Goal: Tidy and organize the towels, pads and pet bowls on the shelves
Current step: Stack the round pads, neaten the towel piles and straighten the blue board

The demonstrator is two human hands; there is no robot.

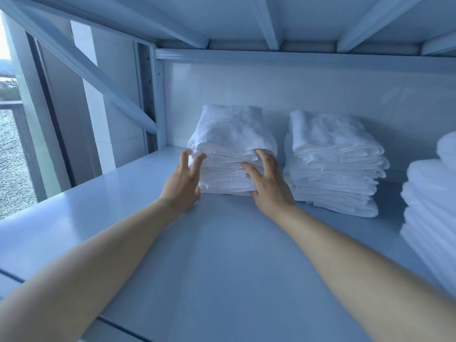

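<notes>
White towel stack (pixel 233 134) lies directly ahead, between left hand (pixel 183 186) and right hand (pixel 270 187); both spread-fingered, touching its front corners, equally near.

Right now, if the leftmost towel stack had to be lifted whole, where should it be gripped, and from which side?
Probably from the front, at its left and right flanks near the bottom layer: the leftmost towel stack is loose folded layers, and the left hand and right hand flank it.
</notes>
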